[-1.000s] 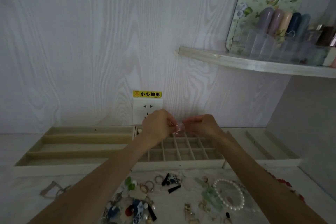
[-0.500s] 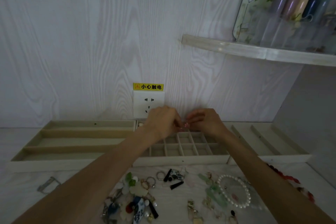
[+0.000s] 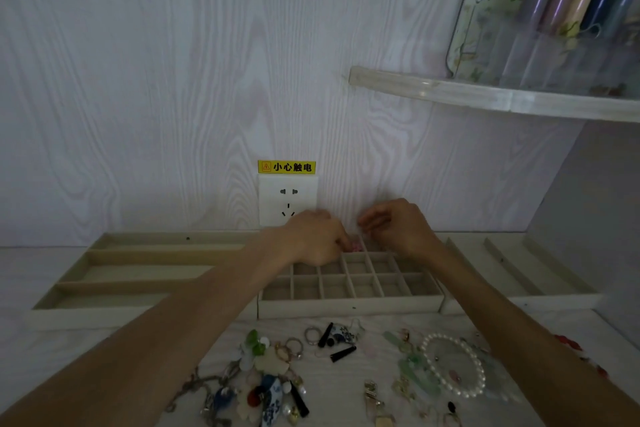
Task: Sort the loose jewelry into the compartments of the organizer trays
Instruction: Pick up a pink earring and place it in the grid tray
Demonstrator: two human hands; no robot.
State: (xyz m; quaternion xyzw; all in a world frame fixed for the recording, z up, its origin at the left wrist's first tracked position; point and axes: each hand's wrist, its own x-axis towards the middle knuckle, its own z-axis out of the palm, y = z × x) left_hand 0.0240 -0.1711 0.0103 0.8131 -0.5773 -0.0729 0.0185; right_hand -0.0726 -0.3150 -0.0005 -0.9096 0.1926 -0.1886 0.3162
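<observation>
A small pink jewelry piece (image 3: 355, 247) is pinched by the left hand (image 3: 313, 239) over a back-row cell of the grid organizer tray (image 3: 349, 308). The right hand (image 3: 398, 229), at three o'clock of it, is curled; whether anything is held cannot be told.

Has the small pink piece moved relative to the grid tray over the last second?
Yes. The small pink piece, earlier held up between both hands above the grid tray, is now down at a back-row compartment, at the left hand fingertips.
</observation>
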